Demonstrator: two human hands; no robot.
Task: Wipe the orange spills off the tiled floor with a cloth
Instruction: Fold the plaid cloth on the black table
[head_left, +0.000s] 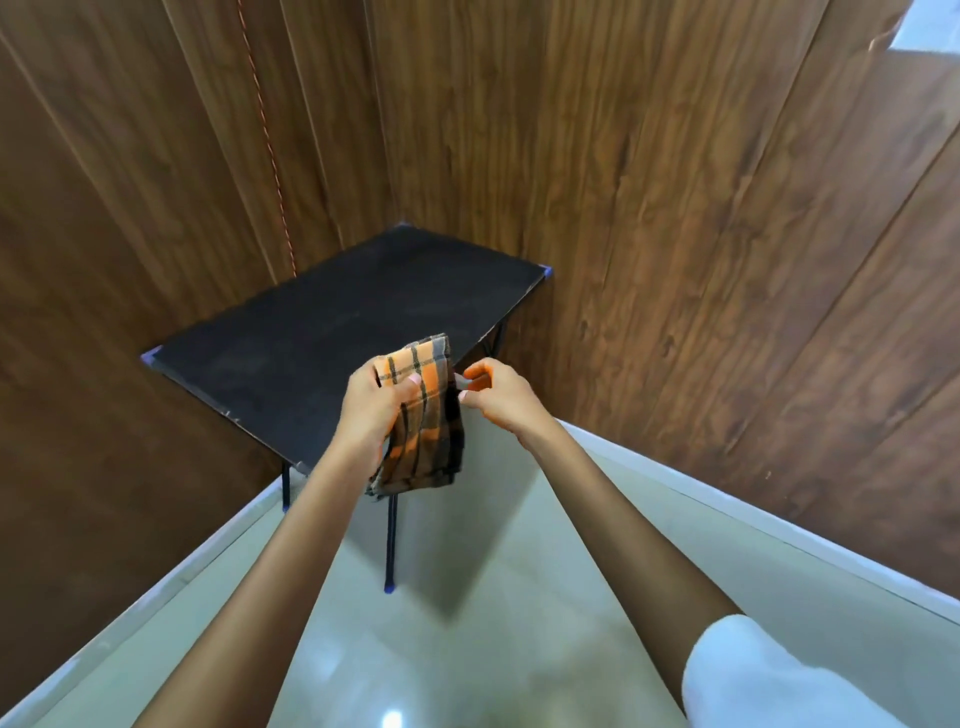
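Running down the wood-panelled wall (130, 234) at far left: a thin orange cord (270, 150). A black folding table (322, 332) stands in the corner on the pale tiled floor (519, 623), with two wall sides close to it. Left hand (371, 410) is raised over the table's near edge; its fingers (402, 392) are curled round the upper part of the cloth (428, 431) and grip it. The cloth is orange-and-black plaid, folded, and hangs down in the air clear of the floor. Right hand (501, 397) sits just beside the cloth's right edge, thumb and fingers curled toward each other. Whether they pinch the fabric cannot be told. White sleeve (753, 675) at lower right.
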